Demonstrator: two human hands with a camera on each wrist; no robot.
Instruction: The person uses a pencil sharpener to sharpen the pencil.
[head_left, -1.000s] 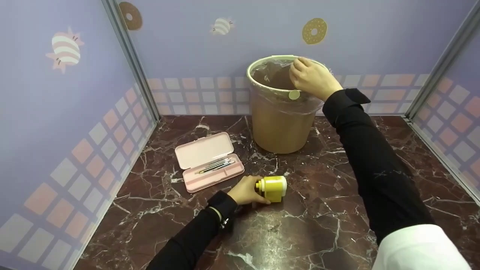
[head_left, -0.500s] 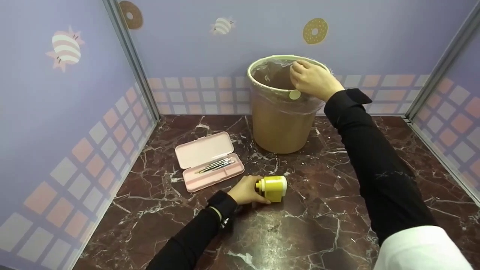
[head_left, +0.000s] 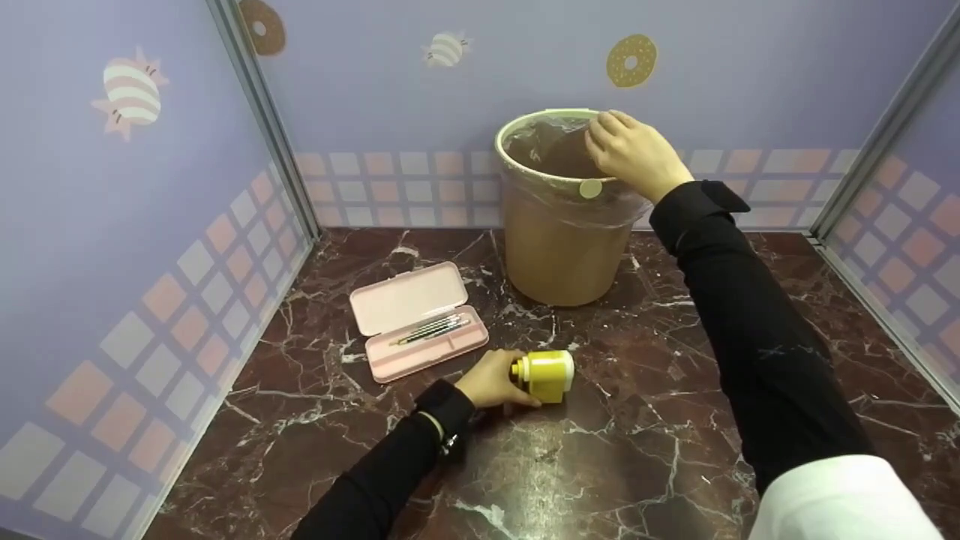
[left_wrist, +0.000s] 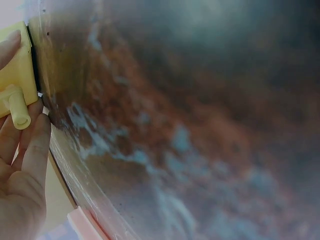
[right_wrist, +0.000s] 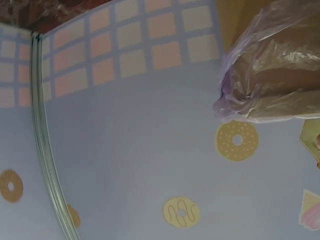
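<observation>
My left hand [head_left: 491,380] grips a yellow pencil sharpener [head_left: 550,376] with a white end, which lies on the marbled tabletop. In the left wrist view, thumb and fingers stand on opposite sides of the yellow body, beside its small protruding knob [left_wrist: 20,115]. Over the right part of the bin's rim is my right hand [head_left: 637,154], its fingers bent down toward the opening. Whether those fingertips hold anything is hidden. The tan bin [head_left: 562,259] has a clear plastic liner [right_wrist: 270,65] folded over its rim. The right wrist view does not show the hand.
Left of the bin lies an opened pink pencil case [head_left: 409,298] with several pencils [head_left: 431,330] in its tray. Patterned panels [head_left: 375,97] enclose the tabletop at the back and on both sides.
The right hand has shifted slightly up and to the right over the bin's rim, its fingers a little less tightly bunched. The left hand and the pencil sharpener have stayed put.
</observation>
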